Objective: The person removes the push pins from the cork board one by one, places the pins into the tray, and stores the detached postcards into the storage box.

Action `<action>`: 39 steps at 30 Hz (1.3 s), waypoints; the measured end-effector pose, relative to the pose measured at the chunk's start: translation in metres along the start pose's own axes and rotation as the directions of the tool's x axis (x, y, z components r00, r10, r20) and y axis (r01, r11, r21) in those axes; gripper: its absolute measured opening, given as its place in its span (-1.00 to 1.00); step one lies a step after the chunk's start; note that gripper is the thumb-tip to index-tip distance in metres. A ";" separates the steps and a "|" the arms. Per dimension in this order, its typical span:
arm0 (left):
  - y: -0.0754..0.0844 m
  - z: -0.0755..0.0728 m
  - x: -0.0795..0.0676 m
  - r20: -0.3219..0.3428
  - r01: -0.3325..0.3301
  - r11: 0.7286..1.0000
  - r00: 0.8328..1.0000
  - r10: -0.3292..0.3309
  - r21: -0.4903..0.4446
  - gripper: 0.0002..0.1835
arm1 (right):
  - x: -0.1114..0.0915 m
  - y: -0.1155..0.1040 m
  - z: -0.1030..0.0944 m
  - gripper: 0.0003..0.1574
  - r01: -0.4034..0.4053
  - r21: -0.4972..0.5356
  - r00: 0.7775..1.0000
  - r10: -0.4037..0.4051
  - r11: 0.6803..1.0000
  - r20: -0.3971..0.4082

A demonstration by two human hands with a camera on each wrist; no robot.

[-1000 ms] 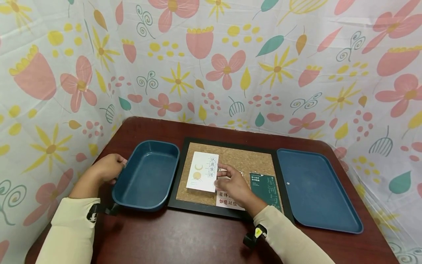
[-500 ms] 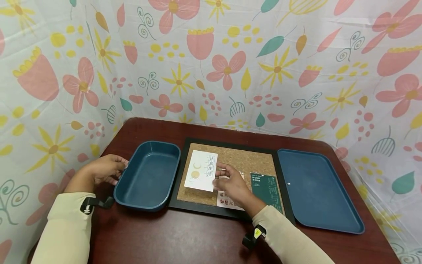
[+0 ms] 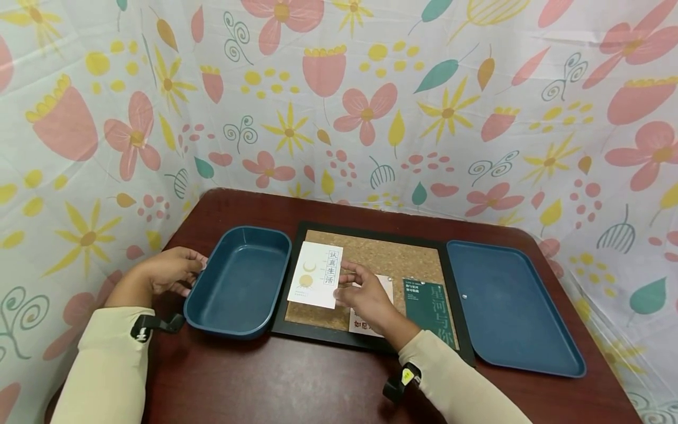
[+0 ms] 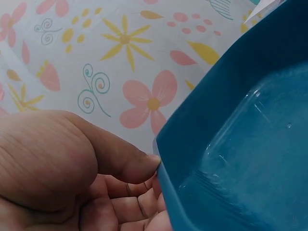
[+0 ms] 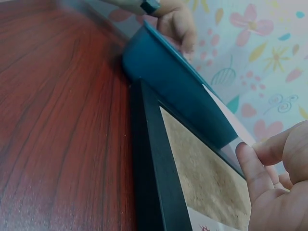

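Note:
My right hand (image 3: pixel 365 297) pinches a white card (image 3: pixel 316 274) by its right edge, between thumb and fingers. A moon, a sun and Chinese characters are printed on it. The card is held above the left part of a cork board (image 3: pixel 371 241) with a black frame. In the right wrist view the card (image 5: pixel 226 113) appears nearly edge-on, above the cork. At the left, my left hand (image 3: pixel 180 271) holds the rim of a deep blue tray (image 3: pixel 193 321). The left wrist view has the thumb on the rim and the curled fingers by the outer wall.
Pinned on the board's right half are a green card (image 3: pixel 428 306) and a pale pink card (image 3: pixel 384 288), partly covered by my right hand. A shallow blue tray (image 3: pixel 514 306) lies right of the board on the dark red table (image 3: pixel 296 377). A flowered curtain (image 3: pixel 365 147) surrounds the table.
The white card has moved left in my right hand, toward the deep tray. My left hand has shifted slightly at the tray's rim, its wrist lower and further left than a second ago.

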State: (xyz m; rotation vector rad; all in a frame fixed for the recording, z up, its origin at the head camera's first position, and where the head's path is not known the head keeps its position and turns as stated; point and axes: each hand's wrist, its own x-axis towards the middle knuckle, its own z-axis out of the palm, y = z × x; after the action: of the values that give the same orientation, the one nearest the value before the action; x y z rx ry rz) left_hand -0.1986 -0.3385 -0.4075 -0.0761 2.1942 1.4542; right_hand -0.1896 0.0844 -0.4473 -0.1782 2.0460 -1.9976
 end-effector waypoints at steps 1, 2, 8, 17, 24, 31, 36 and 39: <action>0.000 0.000 0.000 0.000 -0.001 1.000 1.000 0.001 0.001 -0.69 | 0.000 0.000 0.001 -0.14 0.002 0.000 1.000 -0.002 1.000 0.003; -0.001 0.000 0.000 -0.001 -0.002 1.000 1.000 0.002 0.001 -0.69 | 0.000 -0.001 0.002 -0.14 0.000 0.000 1.000 0.000 1.000 0.006; -0.002 -0.001 0.001 -0.001 0.001 1.000 1.000 -0.001 0.002 -0.69 | 0.000 -0.003 0.008 -0.12 -0.007 0.003 1.000 0.007 1.000 0.011; 0.000 -0.001 0.000 -0.001 0.001 1.000 1.000 -0.001 0.007 -0.70 | 0.001 -0.004 0.016 -0.11 0.006 0.008 1.000 -0.006 1.000 0.024; 0.001 -0.001 0.000 -0.012 0.001 1.000 1.000 -0.001 0.022 -0.70 | 0.003 -0.005 0.024 -0.14 0.010 0.021 0.999 -0.011 1.000 0.044; -0.001 -0.001 0.001 -0.010 -0.005 1.000 1.000 0.005 0.026 -0.70 | 0.005 -0.005 0.031 -0.14 0.004 0.025 0.998 -0.005 1.000 0.060; -0.001 -0.001 0.002 -0.006 0.002 1.000 1.000 -0.002 0.025 -0.72 | 0.007 -0.006 0.036 -0.13 0.004 0.021 0.998 -0.005 1.000 0.068; -0.002 -0.002 0.003 -0.006 0.003 1.000 1.000 -0.003 0.022 -0.73 | 0.008 -0.005 0.040 -0.12 0.004 0.024 0.997 -0.006 1.000 0.071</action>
State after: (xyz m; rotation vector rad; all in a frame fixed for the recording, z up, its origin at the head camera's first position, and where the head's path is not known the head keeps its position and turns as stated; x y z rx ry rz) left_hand -0.2013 -0.3399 -0.4096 -0.0766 2.2135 1.4295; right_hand -0.1862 0.0440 -0.4431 -0.2457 1.9793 -1.9881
